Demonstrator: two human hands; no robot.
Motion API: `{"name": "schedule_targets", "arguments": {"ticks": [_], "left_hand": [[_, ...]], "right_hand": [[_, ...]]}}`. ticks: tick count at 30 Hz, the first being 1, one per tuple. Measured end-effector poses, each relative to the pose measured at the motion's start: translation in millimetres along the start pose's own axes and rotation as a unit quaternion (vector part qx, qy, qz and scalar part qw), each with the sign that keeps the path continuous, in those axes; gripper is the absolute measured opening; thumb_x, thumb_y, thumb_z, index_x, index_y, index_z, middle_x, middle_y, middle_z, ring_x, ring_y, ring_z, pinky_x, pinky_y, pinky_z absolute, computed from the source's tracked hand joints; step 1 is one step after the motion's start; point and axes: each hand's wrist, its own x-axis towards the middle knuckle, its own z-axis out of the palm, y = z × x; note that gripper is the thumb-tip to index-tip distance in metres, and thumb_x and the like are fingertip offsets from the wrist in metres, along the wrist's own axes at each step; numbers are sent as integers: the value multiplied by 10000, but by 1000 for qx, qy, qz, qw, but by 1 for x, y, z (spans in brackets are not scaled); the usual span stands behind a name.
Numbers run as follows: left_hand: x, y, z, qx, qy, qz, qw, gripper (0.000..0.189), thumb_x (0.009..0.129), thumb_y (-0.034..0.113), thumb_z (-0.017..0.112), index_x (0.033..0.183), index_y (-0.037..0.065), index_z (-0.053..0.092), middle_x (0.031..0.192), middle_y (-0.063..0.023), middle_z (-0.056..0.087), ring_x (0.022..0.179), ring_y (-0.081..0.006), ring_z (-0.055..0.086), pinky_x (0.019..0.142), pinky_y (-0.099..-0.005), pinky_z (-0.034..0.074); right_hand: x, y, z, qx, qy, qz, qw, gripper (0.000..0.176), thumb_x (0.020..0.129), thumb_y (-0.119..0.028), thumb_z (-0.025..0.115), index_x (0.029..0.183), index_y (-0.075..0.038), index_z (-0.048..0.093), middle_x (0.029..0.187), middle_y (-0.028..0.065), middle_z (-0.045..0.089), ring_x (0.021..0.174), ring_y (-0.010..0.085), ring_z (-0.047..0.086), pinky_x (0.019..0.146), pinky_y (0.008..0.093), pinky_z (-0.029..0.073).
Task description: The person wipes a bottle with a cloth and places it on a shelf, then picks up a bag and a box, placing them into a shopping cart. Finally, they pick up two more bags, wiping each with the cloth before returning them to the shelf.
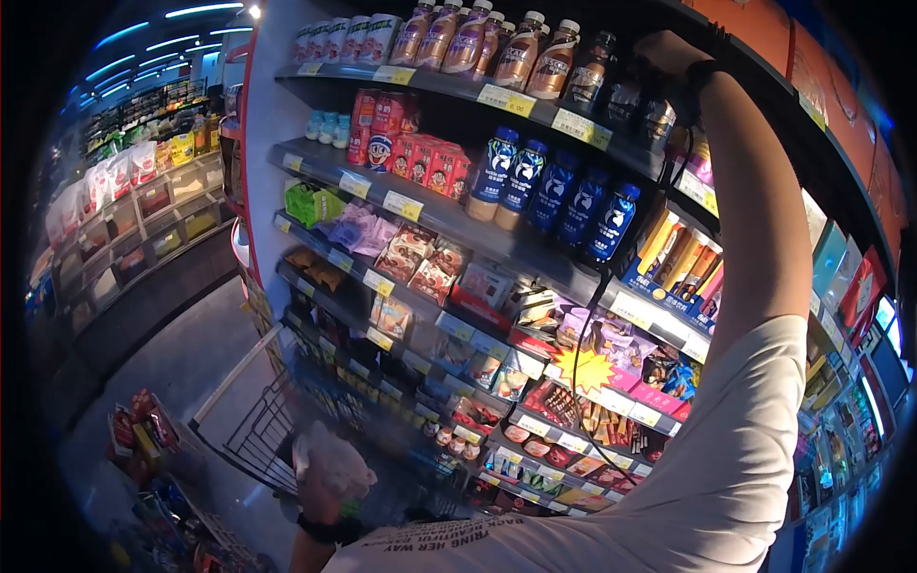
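Note:
My right hand [671, 53] is raised to the top shelf [439, 84], beside dark-capped drink bottles [588, 72] at its shadowed right end. Its fingers are lost in the dark, so whether they grip a bottle does not show. Low on the left, my left hand [320, 501] has a dark band at the wrist. A pale crumpled thing [334, 460], like a thin plastic bag, is bunched at its fingers. Blur hides the details. Close by stands a wire shopping cart [256, 420]. Brown-and-purple bottles [463, 38] with white caps line the same top shelf.
Below are blue coffee bottles [492, 177], red drink cartons [430, 164] and bagged snacks [411, 253] on tiered shelves. A yellow starburst sign [583, 368] juts out. A thin black cable [576, 372] hangs in front. Left are an aisle floor [181, 349] and a bulk-bin display [153, 201].

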Motion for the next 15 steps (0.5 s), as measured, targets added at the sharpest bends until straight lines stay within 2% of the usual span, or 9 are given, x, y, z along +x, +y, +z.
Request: {"name": "schedule_targets", "arguments": {"ticks": [3, 5, 7, 10, 13, 14, 15], "left_hand": [[0, 0, 2, 137, -28, 48, 989, 433, 1107, 222, 334, 1465, -18, 372, 1392, -179, 531, 1245, -284, 541, 1063, -383, 425], [2, 3, 2, 198, -34, 58, 978, 426, 1108, 210, 326, 1463, -20, 374, 1395, -179, 527, 1251, -283, 537, 1068, -380, 419], [2, 3, 1, 212, -34, 45, 976, 428, 1108, 216, 325, 1465, -15, 372, 1397, -175, 528, 1258, -279, 531, 1074, -377, 413], [9, 1, 9, 7, 23, -55, 998, 446, 1108, 247, 337, 1479, 0, 350, 1386, -168, 538, 1268, -275, 522, 1081, -371, 406], [9, -6, 3, 87, -15, -11, 996, 481, 1103, 293, 365, 1495, 18, 328, 1376, -158, 548, 1263, -272, 526, 1073, -366, 411], [10, -7, 4, 114, -13, 10, 993, 452, 1088, 266, 393, 1481, 44, 388, 1329, -142, 539, 1213, -258, 546, 1036, -369, 439], [9, -8, 7, 140, -10, 31, 990, 431, 1072, 240, 420, 1467, 69, 449, 1283, -127, 530, 1163, -244, 566, 999, -372, 468]], "right_hand": [[-4, -1, 1, 143, -17, 94, 985, 293, 984, -231, 569, 1190, -74, 707, 1041, 82, 733, 905, 190, 695, 809, 315, 536], [-1, 13, 9, 263, -12, 143, 954, 305, 993, -251, 569, 1198, -72, 706, 1026, 74, 734, 885, 178, 690, 795, 312, 528], [2, 17, 15, 288, 7, 142, 947, 315, 990, -253, 574, 1209, -67, 702, 1041, 77, 734, 904, 180, 689, 808, 315, 526], [6, 23, 20, 280, 29, 122, 952, 322, 986, -251, 580, 1211, -56, 702, 1058, 84, 733, 943, 185, 684, 841, 319, 525], [15, 43, 27, 218, 31, 72, 973, 345, 991, -258, 581, 1252, -55, 681, 1104, 89, 725, 981, 188, 678, 880, 328, 524], [18, 51, 31, 192, 29, 53, 980, 358, 994, -263, 581, 1273, -57, 670, 1124, 90, 722, 992, 189, 675, 892, 331, 523], [14, 41, 29, 210, 45, 98, 972, 357, 995, -256, 586, 1276, -50, 660, 1125, 91, 717, 1000, 188, 674, 896, 333, 525]]}}
